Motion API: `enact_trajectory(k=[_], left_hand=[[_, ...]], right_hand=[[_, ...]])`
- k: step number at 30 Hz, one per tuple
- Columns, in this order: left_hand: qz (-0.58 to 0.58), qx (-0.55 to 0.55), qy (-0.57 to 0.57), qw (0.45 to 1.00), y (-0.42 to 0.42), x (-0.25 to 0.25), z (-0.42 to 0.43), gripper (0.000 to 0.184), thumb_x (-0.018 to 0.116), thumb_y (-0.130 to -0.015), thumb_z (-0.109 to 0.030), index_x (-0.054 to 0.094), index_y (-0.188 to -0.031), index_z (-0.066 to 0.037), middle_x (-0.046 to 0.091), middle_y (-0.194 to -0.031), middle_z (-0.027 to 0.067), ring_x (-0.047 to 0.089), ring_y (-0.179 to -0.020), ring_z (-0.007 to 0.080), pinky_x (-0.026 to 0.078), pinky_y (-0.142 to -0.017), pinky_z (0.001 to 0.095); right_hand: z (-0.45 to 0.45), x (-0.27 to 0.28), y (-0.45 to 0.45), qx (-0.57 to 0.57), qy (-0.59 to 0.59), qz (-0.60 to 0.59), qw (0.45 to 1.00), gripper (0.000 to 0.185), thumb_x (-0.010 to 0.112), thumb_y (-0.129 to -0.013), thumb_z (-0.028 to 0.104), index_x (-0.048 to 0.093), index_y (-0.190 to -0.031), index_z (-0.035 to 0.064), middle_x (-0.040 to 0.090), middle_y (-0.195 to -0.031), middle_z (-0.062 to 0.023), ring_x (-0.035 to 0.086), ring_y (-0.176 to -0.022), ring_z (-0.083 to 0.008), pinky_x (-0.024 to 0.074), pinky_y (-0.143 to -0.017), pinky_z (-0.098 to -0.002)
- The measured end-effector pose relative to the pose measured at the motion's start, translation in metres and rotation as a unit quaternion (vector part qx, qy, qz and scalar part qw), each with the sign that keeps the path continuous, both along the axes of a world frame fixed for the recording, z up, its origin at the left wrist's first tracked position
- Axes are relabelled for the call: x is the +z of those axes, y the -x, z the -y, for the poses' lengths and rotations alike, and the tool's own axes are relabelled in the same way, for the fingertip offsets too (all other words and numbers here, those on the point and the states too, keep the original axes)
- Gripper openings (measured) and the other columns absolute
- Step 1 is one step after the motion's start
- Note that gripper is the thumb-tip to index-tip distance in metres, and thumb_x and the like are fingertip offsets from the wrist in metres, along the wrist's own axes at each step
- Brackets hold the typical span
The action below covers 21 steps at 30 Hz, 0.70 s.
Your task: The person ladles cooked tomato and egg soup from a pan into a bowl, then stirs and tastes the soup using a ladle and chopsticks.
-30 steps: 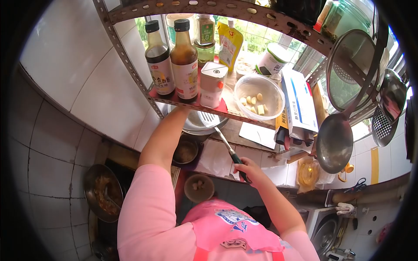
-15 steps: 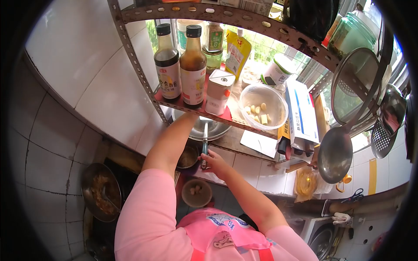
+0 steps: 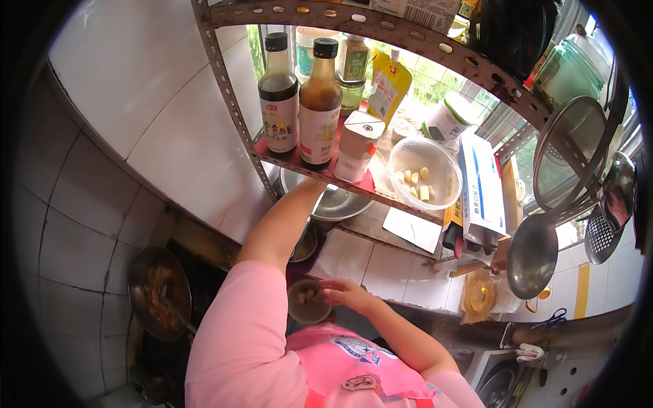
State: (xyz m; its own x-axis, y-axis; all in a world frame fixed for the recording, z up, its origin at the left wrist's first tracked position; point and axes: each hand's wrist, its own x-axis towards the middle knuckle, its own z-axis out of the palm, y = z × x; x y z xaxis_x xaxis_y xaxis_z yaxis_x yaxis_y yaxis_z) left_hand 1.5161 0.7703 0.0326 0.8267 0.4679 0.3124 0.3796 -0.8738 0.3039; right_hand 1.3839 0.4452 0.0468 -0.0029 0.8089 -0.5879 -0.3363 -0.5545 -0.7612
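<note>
My right hand (image 3: 344, 296) is at the right side of a bowl (image 3: 296, 313) with several small pale pieces (image 3: 310, 296) in it. Its fingers are apart and reach over the rim, with nothing visible between them. My left forearm stretches forward under the shelf, and my left hand is hidden behind the shelf edge. Just beyond that wrist stands a wide metal basin (image 3: 348, 206). A thin dark-green handle (image 3: 303, 232) shows beside the left forearm. A small dark pot (image 3: 307, 245) sits partly hidden behind the arm.
On the shelf stand two sauce bottles (image 3: 320, 112), a white tin (image 3: 356, 153) and a clear tub with peeled cloves (image 3: 451, 178). A ladle (image 3: 532, 255) hangs at right. A wok with food (image 3: 161, 289) sits at left.
My right hand has let go of the knife and moved down to the bowl. My left arm stays reached under the shelf. The view has shifted slightly.
</note>
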Motion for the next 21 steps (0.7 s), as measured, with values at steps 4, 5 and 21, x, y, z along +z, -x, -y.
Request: enact_trajectory(k=[4, 5, 21], left_hand=[[-0.006, 0.001, 0.001, 1.000, -0.001, 0.001, 0.002, 0.056, 0.062, -0.081, -0.033, 0.046, -0.129, -0.009, 0.046, -0.131, 0.0185, 0.044, -0.121, 0.0369, 0.039, -0.098, 0.0479], [-0.007, 0.001, 0.001, 1.000, -0.002, 0.001, 0.002, 0.056, 0.062, -0.081, -0.033, 0.046, -0.130, -0.009, 0.046, -0.131, 0.0185, 0.044, -0.121, 0.0369, 0.039, -0.098, 0.0479], [0.290, 0.028, 0.156, 0.944, 0.122, 0.046, 0.183, 0.047, 0.066, -0.076, -0.016, 0.050, -0.115, 0.003, 0.052, -0.115, 0.0218, 0.049, -0.111, 0.0384, 0.040, -0.097, 0.0433]], right_hand=[[0.046, -0.011, -0.011, -0.051, 0.023, 0.001, 0.998, 0.052, 0.059, -0.092, 0.029, 0.043, -0.135, 0.0040, 0.056, -0.124, -0.0135, 0.058, -0.103, -0.0210, 0.0482, -0.089, -0.0350], [0.057, -0.013, -0.014, -0.075, 0.030, 0.006, 0.997, 0.051, 0.059, -0.092, 0.028, 0.044, -0.134, 0.0034, 0.056, -0.123, -0.0137, 0.059, -0.102, -0.0213, 0.0484, -0.089, -0.0353], [0.157, 0.022, 0.013, -0.152, -0.006, 0.009, 0.988, 0.039, 0.058, -0.092, 0.021, 0.051, -0.125, 0.0024, 0.060, -0.115, -0.0137, 0.062, -0.094, -0.0221, 0.0493, -0.086, -0.0341]])
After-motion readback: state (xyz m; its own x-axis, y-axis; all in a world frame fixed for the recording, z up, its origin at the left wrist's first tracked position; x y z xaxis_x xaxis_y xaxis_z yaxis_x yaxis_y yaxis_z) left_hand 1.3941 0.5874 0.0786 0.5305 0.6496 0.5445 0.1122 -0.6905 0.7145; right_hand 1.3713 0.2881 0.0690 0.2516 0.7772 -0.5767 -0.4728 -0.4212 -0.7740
